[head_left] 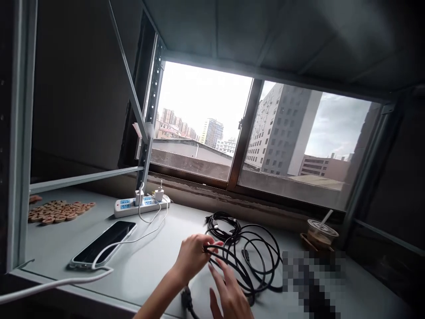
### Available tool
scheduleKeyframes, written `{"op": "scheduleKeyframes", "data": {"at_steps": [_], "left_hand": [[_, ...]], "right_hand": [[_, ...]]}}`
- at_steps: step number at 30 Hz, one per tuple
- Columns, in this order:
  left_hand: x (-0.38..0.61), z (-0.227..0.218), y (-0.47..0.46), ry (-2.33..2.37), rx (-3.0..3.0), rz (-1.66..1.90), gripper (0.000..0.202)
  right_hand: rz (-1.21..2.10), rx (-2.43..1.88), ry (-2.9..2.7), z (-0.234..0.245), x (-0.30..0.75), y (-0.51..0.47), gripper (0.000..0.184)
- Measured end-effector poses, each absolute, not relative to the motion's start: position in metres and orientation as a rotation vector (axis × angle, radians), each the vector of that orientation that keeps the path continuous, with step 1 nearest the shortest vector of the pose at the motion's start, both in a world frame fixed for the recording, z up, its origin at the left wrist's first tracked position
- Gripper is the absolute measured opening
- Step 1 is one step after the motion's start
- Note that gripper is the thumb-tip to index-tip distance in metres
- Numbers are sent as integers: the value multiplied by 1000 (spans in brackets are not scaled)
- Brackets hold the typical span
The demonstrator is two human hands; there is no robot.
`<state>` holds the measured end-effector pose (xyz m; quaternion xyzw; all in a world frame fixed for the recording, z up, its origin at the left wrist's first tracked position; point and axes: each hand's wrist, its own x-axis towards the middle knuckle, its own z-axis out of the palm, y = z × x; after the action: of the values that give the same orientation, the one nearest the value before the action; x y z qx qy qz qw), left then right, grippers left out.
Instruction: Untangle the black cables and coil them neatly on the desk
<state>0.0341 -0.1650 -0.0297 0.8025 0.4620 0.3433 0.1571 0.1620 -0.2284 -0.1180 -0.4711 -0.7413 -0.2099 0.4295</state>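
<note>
Grey tabletop (149, 266) under a dark metal shelf frame (20, 133); wide window (245, 133) shows daylight, cloudy sky, tall buildings (282, 128).

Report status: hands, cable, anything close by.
Left hand pinching black cable loops. Right hand open, fingers touching the same coil. White charging lead and phone lie left of the cable; iced drink to its right, apart.
</note>
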Motion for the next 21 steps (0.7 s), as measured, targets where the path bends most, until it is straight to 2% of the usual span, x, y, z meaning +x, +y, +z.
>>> {"op": "scheduleKeyframes", "data": {"at_steps": [2, 5, 7, 13, 18, 21], "left_hand": [[38, -21, -176, 1337, 2335, 900, 32], [40, -8, -190, 1196, 2496, 704, 31], [41, -2, -195, 1073, 2568, 658, 31], [48, 3, -185, 860, 2327, 641, 38], [66, 4, -167, 952, 2116, 972, 53], [80, 5, -160, 1029, 2104, 1072, 59]], "right_hand": [[-315, -1352, -1857, -120, 158, -214, 45], [37, -1411, -1860, -105, 154, -203, 42], [133, -1421, -1805, -89, 152, -204, 31], [133, -1439, -1751, -60, 161, -226, 27], [32, -1377, -1721, -49, 189, -252, 36], [-25, -1247, -1590, -55, 221, -261, 35]]}}
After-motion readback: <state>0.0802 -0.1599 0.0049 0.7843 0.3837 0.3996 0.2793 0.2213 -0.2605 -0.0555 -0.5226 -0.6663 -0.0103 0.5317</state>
